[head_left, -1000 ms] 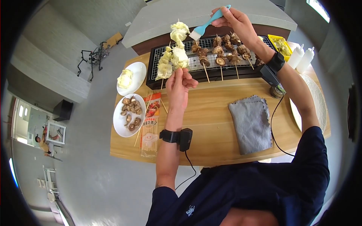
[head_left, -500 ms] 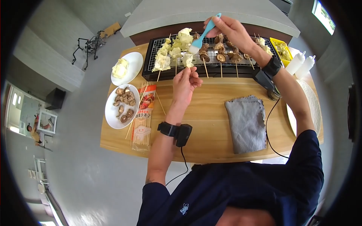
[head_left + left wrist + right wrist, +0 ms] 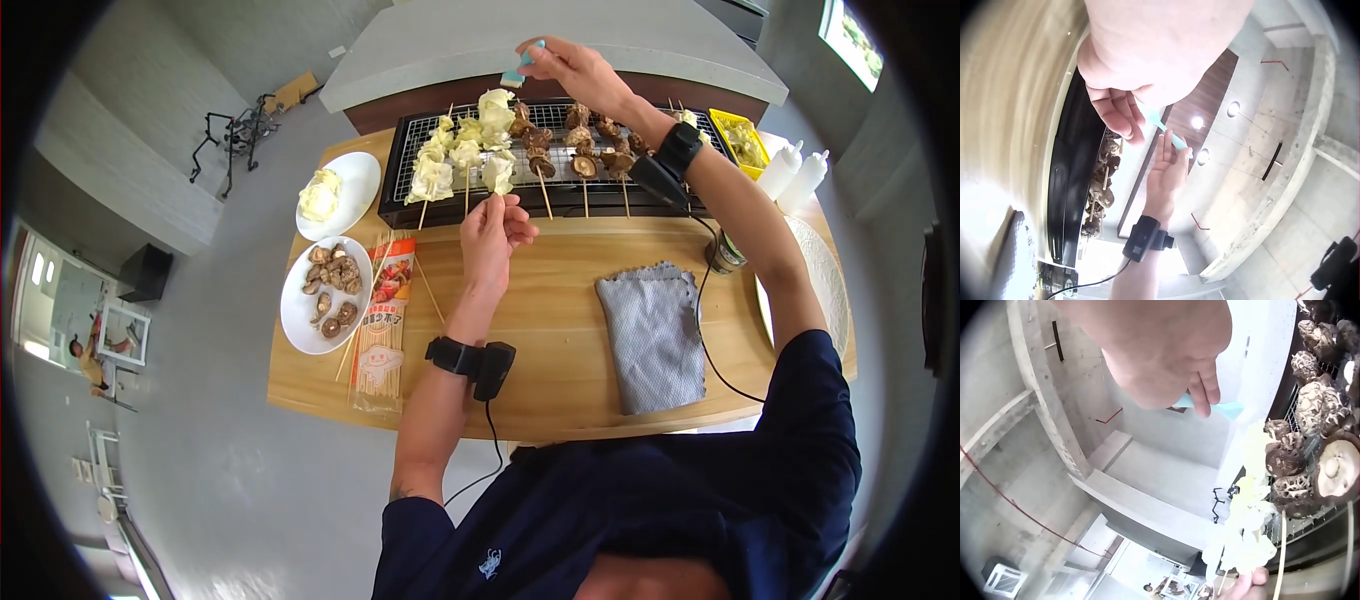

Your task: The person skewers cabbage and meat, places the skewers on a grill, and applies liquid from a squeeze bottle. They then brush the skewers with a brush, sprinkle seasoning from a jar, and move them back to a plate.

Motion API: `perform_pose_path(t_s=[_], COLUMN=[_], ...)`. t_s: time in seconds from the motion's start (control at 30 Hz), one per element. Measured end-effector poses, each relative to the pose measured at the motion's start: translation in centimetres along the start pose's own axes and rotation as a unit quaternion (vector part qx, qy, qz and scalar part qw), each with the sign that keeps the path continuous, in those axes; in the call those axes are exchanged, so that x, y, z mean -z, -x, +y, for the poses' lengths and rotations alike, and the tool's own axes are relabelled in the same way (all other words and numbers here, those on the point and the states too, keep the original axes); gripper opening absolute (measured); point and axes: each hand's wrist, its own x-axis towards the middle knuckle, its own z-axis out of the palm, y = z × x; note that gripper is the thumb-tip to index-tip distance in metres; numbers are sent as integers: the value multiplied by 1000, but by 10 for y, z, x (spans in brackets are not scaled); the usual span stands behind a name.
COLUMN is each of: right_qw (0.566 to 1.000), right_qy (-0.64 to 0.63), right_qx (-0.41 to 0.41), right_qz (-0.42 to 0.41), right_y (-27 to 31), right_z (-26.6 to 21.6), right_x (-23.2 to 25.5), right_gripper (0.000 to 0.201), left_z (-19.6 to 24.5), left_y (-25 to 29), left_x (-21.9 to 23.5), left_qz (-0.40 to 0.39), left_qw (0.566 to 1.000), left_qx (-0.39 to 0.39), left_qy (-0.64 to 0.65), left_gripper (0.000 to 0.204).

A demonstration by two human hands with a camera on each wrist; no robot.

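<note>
My left hand (image 3: 492, 240) pinches the near end of a skewer of pale cabbage (image 3: 497, 120) at the front edge of the black grill (image 3: 640, 204). Above the far end of that skewer, my right hand (image 3: 578, 78) grips a light blue basting brush (image 3: 514, 79), its head tilted down towards the cabbage. In the right wrist view the brush head (image 3: 1230, 410) is just above the top cabbage leaves (image 3: 1254, 447). Two more cabbage skewers (image 3: 432, 180) lie to the left on the grill rack. Several mushroom skewers (image 3: 585, 165) lie to the right.
Left of the grill are a plate of cabbage (image 3: 362, 185), a bowl of mushrooms (image 3: 293, 320) and a packet of skewers (image 3: 378, 345). A grey cloth (image 3: 652, 340) lies in front. White squeeze bottles (image 3: 802, 183), a yellow basket (image 3: 762, 155) and a large plate (image 3: 825, 280) are at the right.
The left hand has lowered the cabbage skewer from above the grill to the rack. The brush was down by the cabbage half a second ago and has since moved up towards the skewer's far end.
</note>
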Motion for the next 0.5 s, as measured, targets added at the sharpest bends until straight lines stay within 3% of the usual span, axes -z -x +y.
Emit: perform_pose_path(t_s=[0.13, 0.27, 0.5], right_qw=[993, 991, 988], right_qy=[-71, -86, -73], right_qx=[-13, -9, -22], right_qz=[-95, -104, -134], right_y=[16, 24, 39], right_z=[-15, -43, -45], right_x=[7, 27, 39], right_gripper=[43, 43, 45], left_z=[-1, -3, -4], left_y=[1, -1, 0], left_x=[-3, -5, -8], left_qz=[5, 15, 20], left_qw=[1000, 999, 997], left_qx=[-22, -48, -43], left_qy=[4, -17, -55], left_gripper=[31, 32, 37])
